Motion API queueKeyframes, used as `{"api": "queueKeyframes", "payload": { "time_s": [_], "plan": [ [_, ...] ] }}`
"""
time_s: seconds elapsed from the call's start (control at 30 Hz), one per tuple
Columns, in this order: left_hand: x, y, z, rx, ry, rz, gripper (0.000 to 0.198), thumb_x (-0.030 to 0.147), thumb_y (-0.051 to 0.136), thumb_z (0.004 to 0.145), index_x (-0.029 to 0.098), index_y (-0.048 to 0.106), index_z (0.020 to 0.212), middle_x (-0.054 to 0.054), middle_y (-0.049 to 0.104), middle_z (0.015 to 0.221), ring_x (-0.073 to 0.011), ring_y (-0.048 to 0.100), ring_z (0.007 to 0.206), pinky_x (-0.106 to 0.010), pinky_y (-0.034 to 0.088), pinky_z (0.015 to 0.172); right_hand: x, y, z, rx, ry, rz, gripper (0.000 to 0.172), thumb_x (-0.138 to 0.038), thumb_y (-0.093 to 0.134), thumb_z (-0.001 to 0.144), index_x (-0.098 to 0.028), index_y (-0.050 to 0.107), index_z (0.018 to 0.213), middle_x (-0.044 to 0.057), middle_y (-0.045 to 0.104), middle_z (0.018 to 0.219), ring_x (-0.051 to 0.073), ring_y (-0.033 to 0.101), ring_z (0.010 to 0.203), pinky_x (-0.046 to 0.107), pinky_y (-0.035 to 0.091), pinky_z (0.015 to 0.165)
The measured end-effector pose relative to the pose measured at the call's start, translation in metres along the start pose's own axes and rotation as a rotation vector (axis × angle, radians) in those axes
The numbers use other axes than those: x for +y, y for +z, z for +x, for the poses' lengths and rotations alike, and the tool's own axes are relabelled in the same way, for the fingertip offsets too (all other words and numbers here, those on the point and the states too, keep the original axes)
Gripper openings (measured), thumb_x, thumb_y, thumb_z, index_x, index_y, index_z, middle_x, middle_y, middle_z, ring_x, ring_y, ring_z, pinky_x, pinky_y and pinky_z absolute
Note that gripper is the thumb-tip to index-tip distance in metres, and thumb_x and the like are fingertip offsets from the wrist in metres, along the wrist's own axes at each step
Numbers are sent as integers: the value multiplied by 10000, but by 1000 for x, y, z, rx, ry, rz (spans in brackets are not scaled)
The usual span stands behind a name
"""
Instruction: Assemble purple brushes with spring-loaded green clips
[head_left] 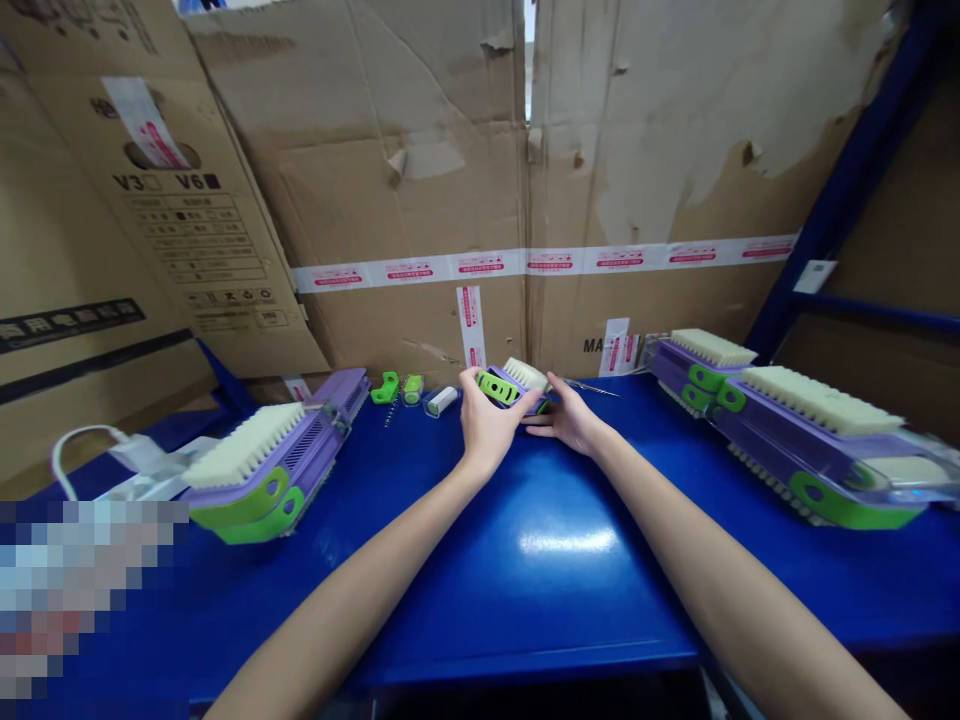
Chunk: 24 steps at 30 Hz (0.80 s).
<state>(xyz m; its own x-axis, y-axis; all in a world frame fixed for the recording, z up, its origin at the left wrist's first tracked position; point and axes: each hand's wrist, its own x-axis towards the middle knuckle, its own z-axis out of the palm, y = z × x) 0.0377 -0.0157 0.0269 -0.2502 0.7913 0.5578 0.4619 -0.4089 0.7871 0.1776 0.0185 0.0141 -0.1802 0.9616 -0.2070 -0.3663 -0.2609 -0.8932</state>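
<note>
Near the back of the blue tabletop, a small purple-and-green brush (526, 375) with a cream-white pad is held between my two hands. My left hand (487, 425) is closed around its left side, where a slotted bright green part faces me. At the right end, my right hand (576, 415) pinches it, thumb high and fingers underneath. My fingers hide much of the underside. To the left lie a green clip-like part (385, 388), a thin dark coiled piece (391, 411), a small clear-and-green part (412, 390) and a clear piece with a white block (441, 401).
Slim metal tweezers or scissors (592, 387) lie right of my hands. Larger stacked purple-and-green brushes stand left (315, 450) and right (795, 420). A white power strip (161, 480) with a cabled plug is far left. Cardboard (420, 220) walls the back; a blue post (847, 160) rises right.
</note>
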Motion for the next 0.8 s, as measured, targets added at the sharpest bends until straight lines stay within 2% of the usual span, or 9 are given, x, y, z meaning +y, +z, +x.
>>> {"api": "queueKeyframes", "payload": {
  "time_s": [0.1,0.23,0.4,0.5,0.57,0.67,0.8],
  "plan": [
    [4,2,-7,-11,-34,-66,683,494,776,578,230,363,1053,-50,576,1009,-218,586,959,-322,445,798,-3,-1,0,49,9,163,307,-419,394,915,-188,519,1073,94,637,973,176,658,742,358,571,690],
    [3,3,-11,-60,-54,-114,644,458,766,609,225,358,1049,-52,579,998,-210,588,940,-317,444,791,-3,-7,5,104,-13,260,337,-421,314,938,-196,528,1070,89,647,1029,194,651,853,403,565,736],
    [-1,2,-11,-39,-58,-61,642,468,749,632,226,352,1075,-70,582,1035,-232,582,991,-344,446,822,-1,-2,4,20,-82,278,385,-479,327,926,-196,549,1062,94,657,1043,217,647,908,425,560,754],
    [-5,1,-11,-5,-22,14,692,507,733,642,232,332,1134,-99,563,1112,-262,565,1058,-377,450,844,2,8,1,-33,-84,253,285,-394,449,899,-178,577,1034,80,667,1006,189,650,854,352,567,737],
    [-8,-1,-11,-29,52,81,728,538,720,647,243,318,1177,-113,542,1164,-276,565,1074,-392,461,837,3,12,1,-34,-92,238,232,-335,490,883,-182,584,1030,64,673,974,171,647,828,313,565,719],
    [-13,-4,-12,-111,215,233,766,577,697,661,249,304,1230,-124,527,1191,-281,593,1036,-387,490,789,0,14,0,39,-86,221,227,-352,497,878,-191,585,1011,49,676,888,164,643,782,280,552,667],
    [-19,-7,-12,-223,589,490,742,589,649,712,200,332,1259,-117,565,1075,-256,636,905,-345,511,720,-8,9,-4,109,-38,171,234,-385,450,893,-197,587,912,20,655,718,147,621,652,238,502,559]
  ]
}}
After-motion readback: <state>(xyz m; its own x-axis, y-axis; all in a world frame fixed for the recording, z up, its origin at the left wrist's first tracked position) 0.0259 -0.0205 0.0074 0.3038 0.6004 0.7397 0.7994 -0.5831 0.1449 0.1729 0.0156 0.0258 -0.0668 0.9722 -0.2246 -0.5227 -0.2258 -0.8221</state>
